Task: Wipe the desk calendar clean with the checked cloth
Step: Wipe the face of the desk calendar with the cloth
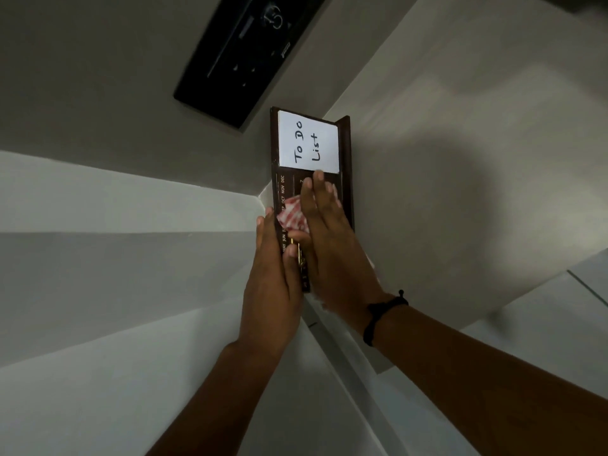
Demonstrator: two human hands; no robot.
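A dark brown desk calendar (345, 153) stands on the pale desk, seen rotated, with month names along one edge and a white "To Do List" card (307, 141) on its far half. My left hand (271, 291) grips the calendar's near edge, thumb on its face. My right hand (329, 245) lies flat on the calendar face and presses the red and white checked cloth (292, 215) against it. Most of the cloth is hidden under the palm, and a small gold part shows between my hands.
A black flat device (243, 57) lies on the desk beyond the calendar. White walls or panels (115, 258) meet at a corner to the left. The desk edge (362, 363) runs under my right forearm, which wears a black wrist cord.
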